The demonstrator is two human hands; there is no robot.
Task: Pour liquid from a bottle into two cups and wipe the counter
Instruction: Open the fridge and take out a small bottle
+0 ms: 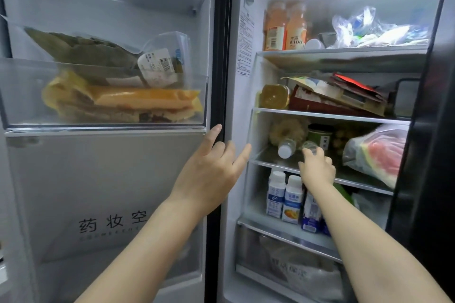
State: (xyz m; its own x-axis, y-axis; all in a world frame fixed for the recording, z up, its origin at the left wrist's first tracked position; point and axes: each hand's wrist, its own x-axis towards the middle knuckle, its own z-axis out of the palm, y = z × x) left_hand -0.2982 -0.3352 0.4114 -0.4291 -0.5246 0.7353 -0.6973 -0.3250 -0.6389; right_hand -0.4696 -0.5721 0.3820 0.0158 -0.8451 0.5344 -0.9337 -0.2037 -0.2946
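Reaching into the open fridge at right of centre, the right hand (317,170) curls its fingers over the neck end of a clear bottle (310,147) lying on the third glass shelf (357,181), beside a second, white-capped bottle (285,149); whether it has fully closed its grip cannot be told. The left hand (209,170), mid-frame, is spread loosely and holds nothing, its forefinger near the dark door seal (221,56). A bagged watermelon slice (379,155) sits at the shelf's right end.

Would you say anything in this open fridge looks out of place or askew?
Mildly: two clear bottles lie on their sides on the third shelf, caps facing out, one under the right hand. Packets on the shelf above are piled crookedly. No spill shows.
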